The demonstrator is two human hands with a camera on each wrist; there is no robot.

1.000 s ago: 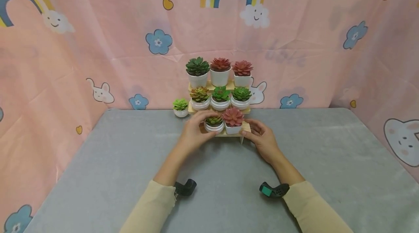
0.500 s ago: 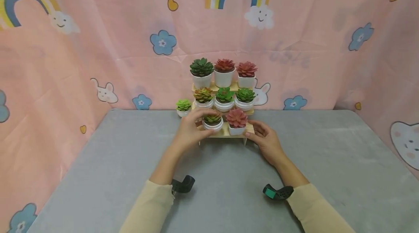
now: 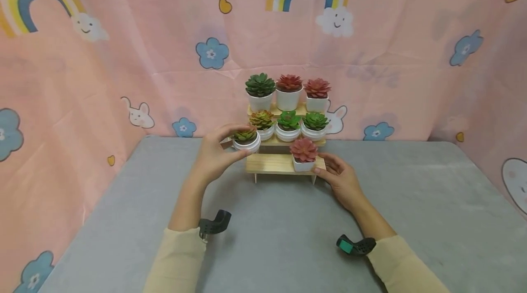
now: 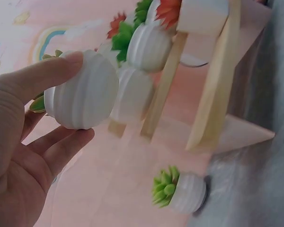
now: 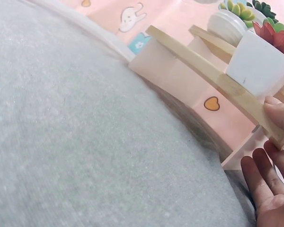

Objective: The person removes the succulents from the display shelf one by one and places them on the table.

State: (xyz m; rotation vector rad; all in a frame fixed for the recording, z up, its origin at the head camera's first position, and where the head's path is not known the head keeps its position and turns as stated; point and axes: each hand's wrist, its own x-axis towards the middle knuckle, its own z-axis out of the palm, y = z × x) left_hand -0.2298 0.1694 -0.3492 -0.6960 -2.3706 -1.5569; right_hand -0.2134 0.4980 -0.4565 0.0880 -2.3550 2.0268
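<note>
My left hand (image 3: 212, 156) grips a potted succulent (image 3: 248, 145) with green, red-tipped leaves. Its white ribbed pot (image 4: 85, 92) is pinched between thumb and fingers, raised off the left end of the lowest shelf. The tiered wooden plant stand (image 3: 269, 164) is held at its lowest shelf's right end by my right hand (image 3: 343, 181), thumb on top and fingers below in the right wrist view. Just left of that hand, a pink succulent in a square white pot (image 3: 303, 153) stands on the same shelf.
Green and yellowish succulents (image 3: 288, 126) line the middle shelf, and a dark green one (image 3: 260, 92) with two reddish ones fill the top. A small light-green succulent (image 4: 184, 191) sits on the grey table (image 3: 284, 238), left of the stand. A pink curtain (image 3: 164, 55) hangs behind.
My left hand has lifted the green-red succulent off the lowest shelf and carried it up and left. My right hand stays at the shelf's right end. The head view has turned slightly left.
</note>
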